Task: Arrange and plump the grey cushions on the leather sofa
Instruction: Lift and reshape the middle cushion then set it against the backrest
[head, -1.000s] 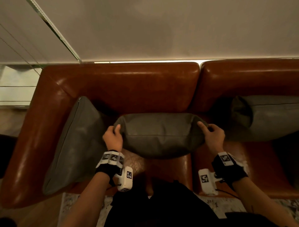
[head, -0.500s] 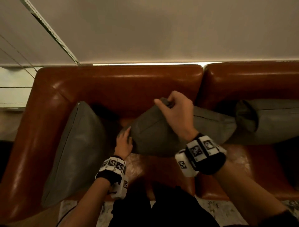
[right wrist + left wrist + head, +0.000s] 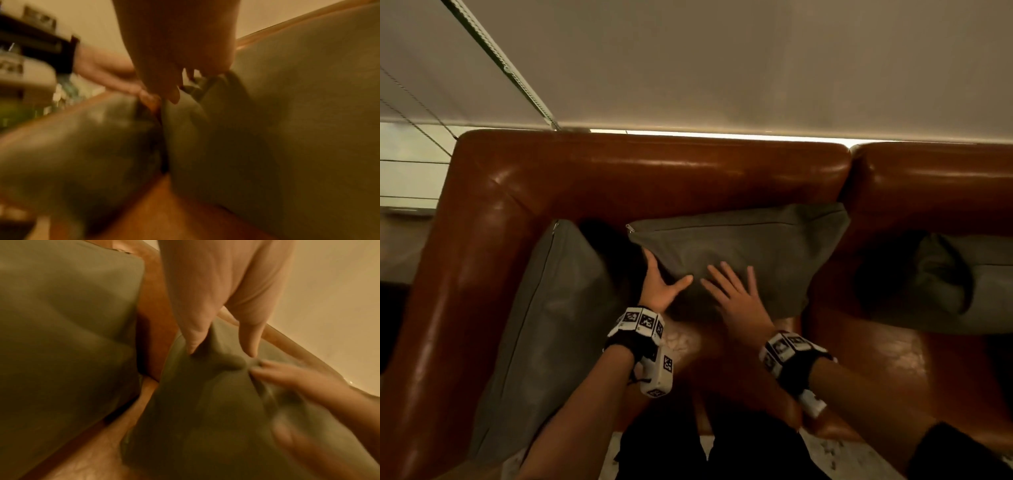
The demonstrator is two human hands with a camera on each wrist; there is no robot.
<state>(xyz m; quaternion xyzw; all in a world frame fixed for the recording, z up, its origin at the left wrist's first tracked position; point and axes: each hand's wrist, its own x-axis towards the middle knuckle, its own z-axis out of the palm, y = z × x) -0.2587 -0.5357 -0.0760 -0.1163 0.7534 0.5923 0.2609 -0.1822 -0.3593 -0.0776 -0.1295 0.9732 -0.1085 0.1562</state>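
Note:
The middle grey cushion [image 3: 750, 250] leans upright against the brown leather sofa's backrest [image 3: 654, 171], zip edge on top. My left hand [image 3: 662, 281] lies open at its lower left edge, thumb spread across the front. My right hand [image 3: 734, 289] presses flat on the front with fingers spread. In the left wrist view the left fingers [image 3: 194, 337] point straight into the cushion [image 3: 205, 410], denting it, with the right hand [image 3: 287, 379] beside them. The blurred right wrist view shows the right hand [image 3: 174, 73] on the cushion [image 3: 298, 105].
A second grey cushion [image 3: 544, 325] leans against the left armrest [image 3: 458, 274], close to the middle one. A third grey cushion [image 3: 962, 284] slumps on the right seat. A pale wall rises behind the sofa. A patterned rug [image 3: 835, 452] shows at the bottom.
The cushion lay on the seat, gripped at both ends. The right hand lifted one corner and swung it up; now it stands against the backrest and both hands lie flat on it.

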